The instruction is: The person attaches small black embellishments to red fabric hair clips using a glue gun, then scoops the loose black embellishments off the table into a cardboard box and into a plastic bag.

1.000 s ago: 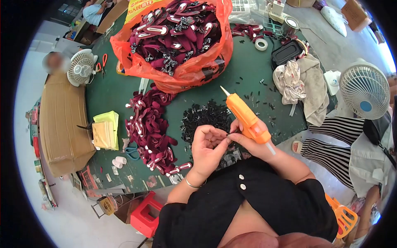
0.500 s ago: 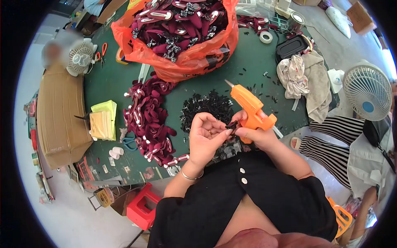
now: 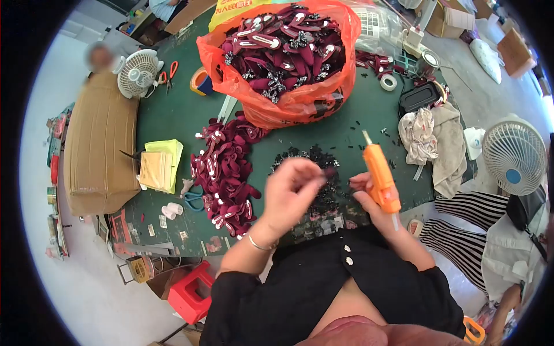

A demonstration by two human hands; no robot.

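Firstly, left hand [image 3: 288,193]: fingers pinched on a blurred dark piece [image 3: 329,172], near the black pile [image 3: 317,154]. Right hand [image 3: 374,212]: fingers around an orange glue gun [image 3: 378,170], nozzle upward, best kept clear of skin. Maroon clips [image 3: 222,173]: heaped on the table [image 3: 167,118].

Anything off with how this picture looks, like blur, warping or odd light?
Head view: wide-angle warping bows the cardboard box and leaves the corners black; blur softens the left hand and the small dark thing at its fingertips; the glue gun looks sharper; glare whitens the far right edge.
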